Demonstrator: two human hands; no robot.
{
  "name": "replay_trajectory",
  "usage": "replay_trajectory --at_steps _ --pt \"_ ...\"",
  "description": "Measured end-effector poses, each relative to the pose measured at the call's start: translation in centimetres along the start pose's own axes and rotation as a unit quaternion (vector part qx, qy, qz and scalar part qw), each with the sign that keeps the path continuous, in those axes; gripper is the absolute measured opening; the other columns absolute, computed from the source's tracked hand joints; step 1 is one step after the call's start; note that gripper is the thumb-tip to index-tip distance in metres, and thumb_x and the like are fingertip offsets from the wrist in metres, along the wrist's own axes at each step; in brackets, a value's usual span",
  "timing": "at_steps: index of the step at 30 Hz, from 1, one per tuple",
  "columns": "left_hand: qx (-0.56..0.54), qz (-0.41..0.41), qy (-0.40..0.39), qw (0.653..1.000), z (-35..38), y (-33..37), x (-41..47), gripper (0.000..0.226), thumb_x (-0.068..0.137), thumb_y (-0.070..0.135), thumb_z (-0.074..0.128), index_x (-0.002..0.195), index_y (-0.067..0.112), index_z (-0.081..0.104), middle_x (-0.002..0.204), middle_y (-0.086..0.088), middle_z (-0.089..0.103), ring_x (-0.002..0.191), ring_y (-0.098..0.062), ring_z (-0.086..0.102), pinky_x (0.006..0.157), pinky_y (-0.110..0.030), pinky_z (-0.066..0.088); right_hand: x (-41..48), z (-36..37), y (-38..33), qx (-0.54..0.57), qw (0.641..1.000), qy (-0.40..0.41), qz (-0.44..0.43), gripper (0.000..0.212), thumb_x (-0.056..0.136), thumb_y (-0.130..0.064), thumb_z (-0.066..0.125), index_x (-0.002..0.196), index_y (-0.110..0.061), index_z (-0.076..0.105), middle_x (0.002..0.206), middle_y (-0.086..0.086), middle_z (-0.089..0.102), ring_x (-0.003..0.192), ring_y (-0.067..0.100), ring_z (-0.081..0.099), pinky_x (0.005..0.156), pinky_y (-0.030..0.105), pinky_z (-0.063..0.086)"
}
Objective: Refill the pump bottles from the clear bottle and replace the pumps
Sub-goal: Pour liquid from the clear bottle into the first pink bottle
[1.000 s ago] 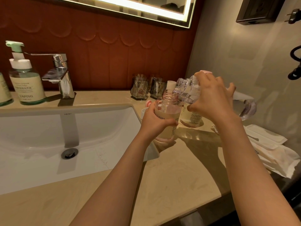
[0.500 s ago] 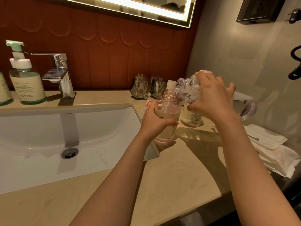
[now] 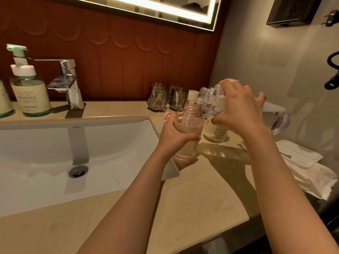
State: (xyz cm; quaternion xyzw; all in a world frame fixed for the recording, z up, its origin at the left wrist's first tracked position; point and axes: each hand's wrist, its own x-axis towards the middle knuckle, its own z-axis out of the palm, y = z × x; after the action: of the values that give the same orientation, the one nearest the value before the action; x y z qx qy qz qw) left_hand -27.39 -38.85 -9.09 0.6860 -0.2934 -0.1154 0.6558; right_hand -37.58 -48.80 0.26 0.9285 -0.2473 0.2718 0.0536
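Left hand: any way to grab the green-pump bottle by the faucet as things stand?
Probably not yet. The left hand grips the pink bottle under the tilted clear bottle. Nothing blocks the way over the sink to the green-pump bottle.

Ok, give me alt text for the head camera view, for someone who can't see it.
A person's right hand tips a clear bottle over the open neck of a pink pump bottle held by the left hand beside a white sink.
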Motion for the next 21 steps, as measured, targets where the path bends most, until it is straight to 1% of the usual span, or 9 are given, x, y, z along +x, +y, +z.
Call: replay_trajectory --at_steps 6,10,17,21 --pt "-0.004 0.001 0.0 1.0 0.05 -0.08 -0.03 0.092 0.064 0.012 0.081 0.142 0.017 0.032 0.137 -0.004 0.044 0.122 -0.022 0.045 0.086 -0.03 0.044 0.01 0.02 -0.02 0.001 1.0 -0.001 0.0 0.081 0.068 -0.029 0.079 0.134 -0.024 0.034 0.138 0.002 0.041 0.129 0.028 0.034 0.108 0.06 0.017" --pt "-0.005 0.001 0.001 1.0 0.02 -0.13 0.01 0.092 0.064 0.013 0.082 0.141 0.018 0.033 0.134 -0.002 0.046 0.118 -0.018 0.046 0.084 -0.029 0.043 0.05 -0.08 0.06 -0.004 1.0 -0.003 -0.001 0.082 0.068 -0.03 0.079 0.135 -0.024 0.033 0.139 0.002 0.039 0.129 0.027 0.033 0.108 0.06 0.016" --pt "-0.003 -0.003 0.001 1.0 0.18 -0.19 0.07 0.094 0.064 0.013 0.082 0.143 0.018 0.031 0.137 -0.003 0.044 0.123 -0.021 0.045 0.087 -0.031 0.044 0.05 -0.1 -0.06 -0.004 1.0 -0.005 -0.002 0.082 0.068 -0.029 0.079 0.135 -0.024 0.033 0.14 0.001 0.039 0.129 0.027 0.033 0.108 0.06 0.017" --pt "-0.004 -0.002 0.002 1.0 0.06 -0.24 0.15 0.093 0.064 0.013 0.082 0.142 0.017 0.032 0.136 -0.003 0.044 0.122 -0.022 0.046 0.087 -0.03 0.045 0.08 -0.15 -0.04 -0.006 1.0 -0.004 -0.001 0.083 0.068 -0.03 0.079 0.136 -0.024 0.032 0.14 0.002 0.039 0.13 0.028 0.033 0.108 0.06 0.016"
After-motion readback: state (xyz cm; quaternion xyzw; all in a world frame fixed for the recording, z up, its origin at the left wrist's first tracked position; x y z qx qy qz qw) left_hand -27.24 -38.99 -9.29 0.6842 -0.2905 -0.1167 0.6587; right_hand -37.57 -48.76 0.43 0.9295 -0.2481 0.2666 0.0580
